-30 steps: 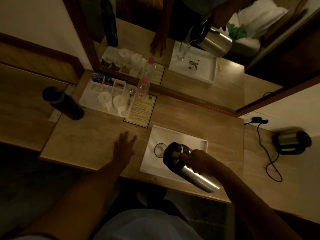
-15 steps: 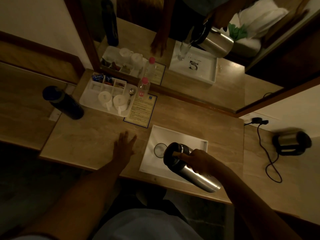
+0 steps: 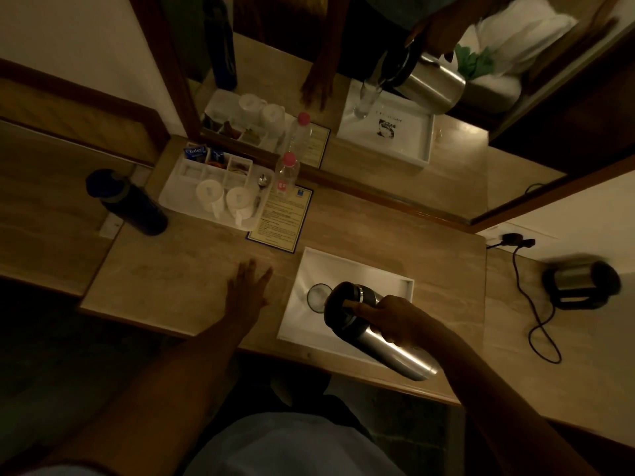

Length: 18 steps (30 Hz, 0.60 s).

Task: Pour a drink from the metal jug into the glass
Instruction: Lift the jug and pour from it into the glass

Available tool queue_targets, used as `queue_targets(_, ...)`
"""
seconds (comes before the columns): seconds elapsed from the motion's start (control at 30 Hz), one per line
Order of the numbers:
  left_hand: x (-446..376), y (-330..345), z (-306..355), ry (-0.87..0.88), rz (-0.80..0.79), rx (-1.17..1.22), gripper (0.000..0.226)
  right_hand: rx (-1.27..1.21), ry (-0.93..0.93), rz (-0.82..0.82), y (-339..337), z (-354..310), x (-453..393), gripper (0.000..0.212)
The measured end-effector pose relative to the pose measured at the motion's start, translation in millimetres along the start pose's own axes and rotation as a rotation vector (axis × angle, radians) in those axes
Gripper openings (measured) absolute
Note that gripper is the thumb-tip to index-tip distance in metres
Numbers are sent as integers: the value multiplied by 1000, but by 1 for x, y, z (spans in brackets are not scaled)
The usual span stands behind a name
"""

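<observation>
Tilting toward the glass (image 3: 318, 297) at lower centre of the frame, the metal jug (image 3: 374, 329) is held by the right hand (image 3: 395, 322), its grip wrapped round the handle side near the dark lid. The glass stands upright on the white tray (image 3: 347, 269). The left hand (image 3: 248, 286) lies flat and open on the counter (image 3: 192, 269). The steel body looks stiff, smooth and probably weighty when full; the glass is fragile and could tip if knocked.
</observation>
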<state>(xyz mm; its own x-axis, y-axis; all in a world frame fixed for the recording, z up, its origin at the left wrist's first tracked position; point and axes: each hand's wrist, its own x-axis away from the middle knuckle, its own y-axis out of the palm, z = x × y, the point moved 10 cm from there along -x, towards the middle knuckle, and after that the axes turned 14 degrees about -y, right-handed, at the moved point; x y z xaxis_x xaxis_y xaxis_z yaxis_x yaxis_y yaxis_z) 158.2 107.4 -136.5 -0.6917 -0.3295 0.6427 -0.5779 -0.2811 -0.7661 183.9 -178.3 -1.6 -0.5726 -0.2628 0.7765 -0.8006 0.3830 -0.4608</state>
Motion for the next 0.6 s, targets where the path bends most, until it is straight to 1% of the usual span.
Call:
queue_targets(0.1,1,-4,-1,5,-5,20,84,-4,-57,-10,0,0,-5,51)
queue_targets(0.13,0,0,-2,4,-13,9,83,-5,-57,5,-2,1,-6,48)
queue_targets(0.3,-2,3,-1,0,-9,-12,82,-11,-50,11,-2,0,-8,52)
queue_targets(0.6,-2,4,-1,-2,-11,-32,83,-28,-58,7,-1,-4,-8,51)
